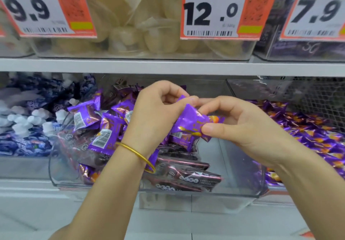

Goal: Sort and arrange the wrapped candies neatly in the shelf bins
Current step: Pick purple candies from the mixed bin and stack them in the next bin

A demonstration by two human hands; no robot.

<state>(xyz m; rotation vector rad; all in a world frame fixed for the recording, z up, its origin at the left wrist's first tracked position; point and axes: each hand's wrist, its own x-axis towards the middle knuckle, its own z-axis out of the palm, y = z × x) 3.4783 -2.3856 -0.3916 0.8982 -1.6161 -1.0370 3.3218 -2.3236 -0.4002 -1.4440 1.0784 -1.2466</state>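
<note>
Purple wrapped candy [190,118] pinched by both hands above the clear bin [186,193].
Curled left hand [155,113] gripped its top end, right hand [240,126] pinched the lower corner with thumb and forefinger; price tags [211,14] read 9.9, 12.0, 7.9.

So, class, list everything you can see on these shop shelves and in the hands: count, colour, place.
held candy: one, purple with gold print, between both hands
middle bin: one, clear, lower shelf centre
purple candies: many, purple, heaped in the middle bin
dark bars: several, maroon, middle bin's front
blue candies: many, blue and white, lower left bin
purple-orange candies: many, purple and orange, lower right bin
price tags: three, white and orange, upper shelf
pale packs: many, cream, upper clear bin
bangle: one, gold, left wrist
left hand: one, fingers pinch the held candy's upper end
right hand: one, fingers pinch its lower end
</note>
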